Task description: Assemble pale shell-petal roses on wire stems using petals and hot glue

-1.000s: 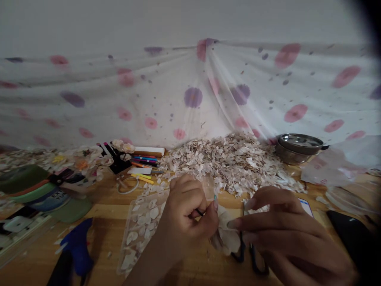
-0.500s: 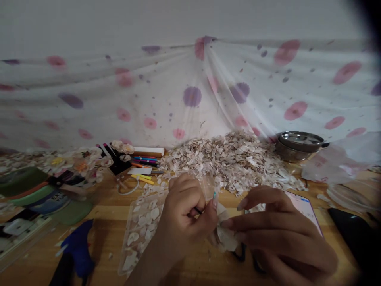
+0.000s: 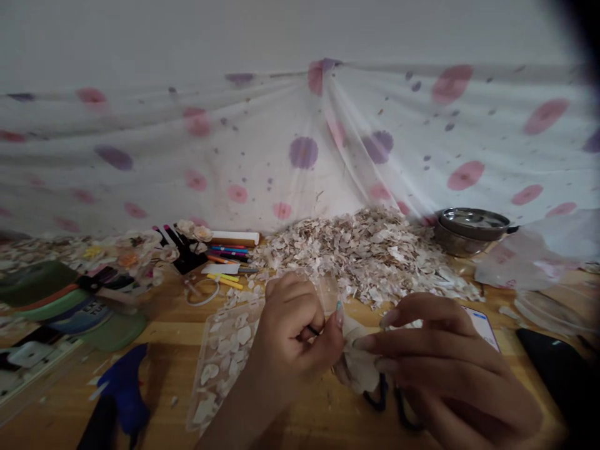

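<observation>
My left hand is closed around a thin dark stem, just left of a pale petalled piece. From the right, my right hand pinches the edge of this whitish piece between thumb and fingertips. Dark scissor handles lie on the table below, partly covered by my right hand. To the left of my left wrist sits a clear tray with flat pale shell-like pieces in it.
A heap of pale flakes spreads behind my hands. Metal bowls, a plastic bag and a phone are at right. A blue glue gun, a green cap and markers are at left.
My right hand has shifted slightly right and down, with the pale piece turned a little. It now covers more of the phone. My left hand has hardly moved.
</observation>
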